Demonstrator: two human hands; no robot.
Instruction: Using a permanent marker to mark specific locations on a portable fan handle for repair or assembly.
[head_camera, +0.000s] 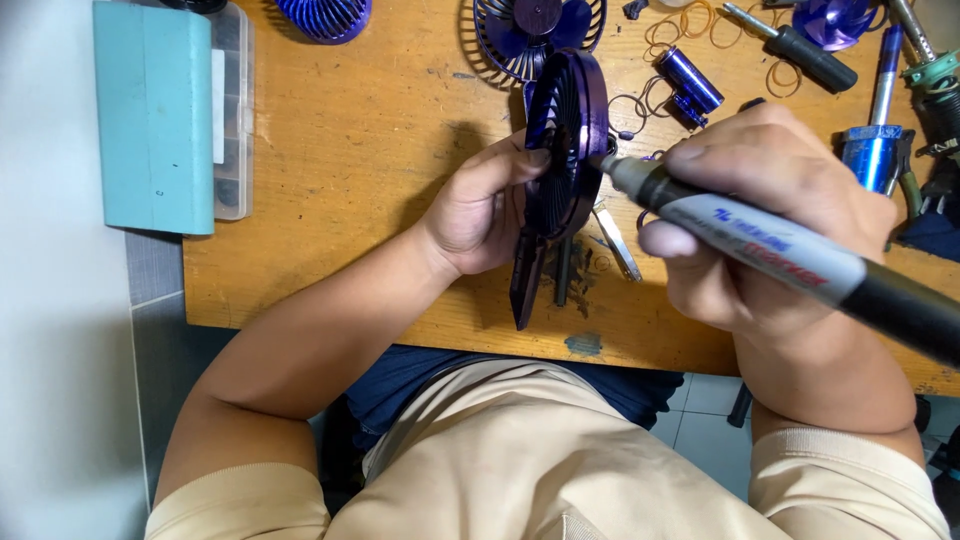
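Note:
My left hand (480, 210) grips a small dark purple handheld fan (562, 150), held edge-on above the wooden table (350, 150), its handle pointing down toward me. My right hand (770, 210) holds a thick marker pen (760, 245) with a grey and black barrel. The marker's tip touches the rim of the fan's round grille. A pair of metal tweezers (618, 245) lies on the table beneath the two hands.
A teal box (155, 115) on a clear plastic case sits at the table's left edge. Along the far edge lie fan grilles (535, 35), a blue cylindrical cell (690, 80), rubber bands (690, 25), a black-handled screwdriver (800, 50) and blue tools (875, 150).

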